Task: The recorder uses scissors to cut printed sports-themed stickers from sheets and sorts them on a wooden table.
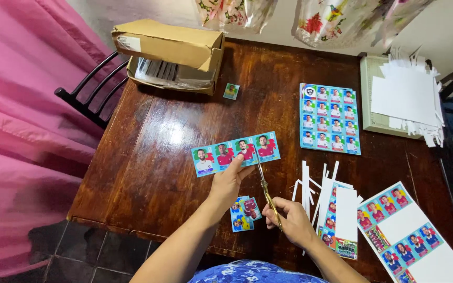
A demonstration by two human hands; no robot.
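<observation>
The grip of the left hand pinches the lower edge of a strip of four picture stickers, holding it flat above the middle of the worktop. The grip of the right hand is closed through the handles of a pair of scissors, whose blades point up at the strip between its third and fourth pictures.

The strip looks thin, light and floppy, probably glossy; a pinch close to the cut line would likely keep it from sagging.

The worktop is dark polished wood with a glare patch. Cut stickers lie at its near edge, white offcuts and part-cut sheets towards the near right corner, a full sheet towards the far right, and a cardboard box at the far left corner. A pink curtain hangs on the left.
</observation>
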